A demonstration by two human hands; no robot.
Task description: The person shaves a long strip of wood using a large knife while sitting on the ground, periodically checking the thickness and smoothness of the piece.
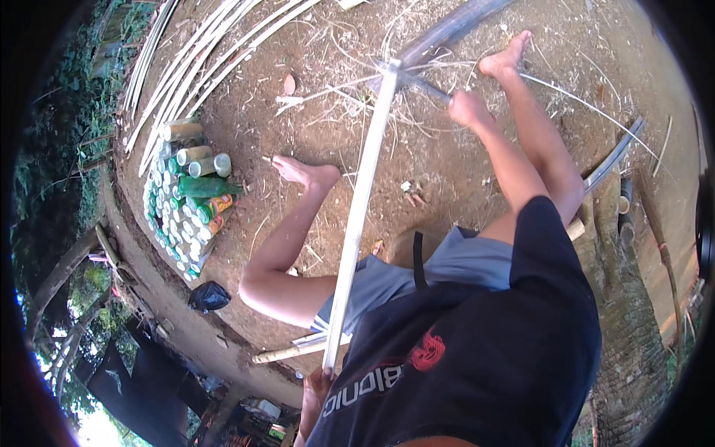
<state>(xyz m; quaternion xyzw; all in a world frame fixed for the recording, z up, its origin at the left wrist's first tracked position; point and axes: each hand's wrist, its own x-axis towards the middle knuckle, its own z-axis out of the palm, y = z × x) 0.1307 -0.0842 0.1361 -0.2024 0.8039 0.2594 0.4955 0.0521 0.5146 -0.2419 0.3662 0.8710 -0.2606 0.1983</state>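
Note:
A long pale bamboo strip (359, 205) runs from beside my left hip out to the shavings in front of me. My left hand (316, 391), low by my side, is closed around its near end; part of the fingers is hidden. My right hand (469, 110) grips the handle of a knife (430, 91), arm stretched forward. The knife's dark blade lies across the strip's far end, blurred where they meet. Just beyond that point is the end of a long, dark grey beam (454, 33).
Thin shavings litter the dirt ground around my bare feet. Long pale strips (201, 63) lie at the far left, near a pile of bottles and jars (179, 201). A black plastic bag (209, 296) sits closer. At right are a thick log (633, 328) and a curved split length (614, 156).

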